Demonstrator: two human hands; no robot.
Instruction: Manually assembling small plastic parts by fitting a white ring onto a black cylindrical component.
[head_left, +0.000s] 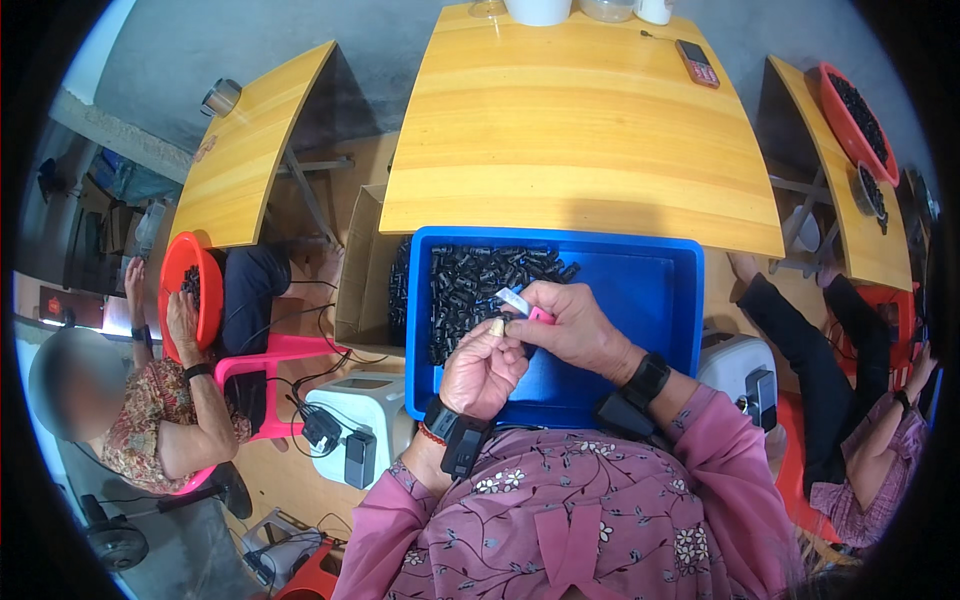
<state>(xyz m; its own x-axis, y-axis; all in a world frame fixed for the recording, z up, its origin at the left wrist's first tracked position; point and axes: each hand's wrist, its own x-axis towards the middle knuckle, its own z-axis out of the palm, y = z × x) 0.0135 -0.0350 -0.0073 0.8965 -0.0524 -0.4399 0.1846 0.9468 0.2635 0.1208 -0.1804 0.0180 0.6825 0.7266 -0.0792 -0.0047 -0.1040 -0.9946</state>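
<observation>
Both my hands are close together over a blue plastic bin (690, 300). My right hand (580, 325) is closed around a small pink-handled tool (541, 316) with a pale, flat, blade-like end. Just left of it, my left hand (485, 370) pinches a small black part (513, 317), mostly hidden by the fingers. A yellowish cover shows on a fingertip of that hand. Beneath and behind the hands, many small black plastic parts (480, 280) are heaped in the left side of the bin.
A wooden table (580, 130) stands ahead, with a phone (697, 63) on it. Left of the bin is a cardboard box (362, 270). At left a person works over a red basin (208, 320); another sits at right. White stools (365, 400) flank me.
</observation>
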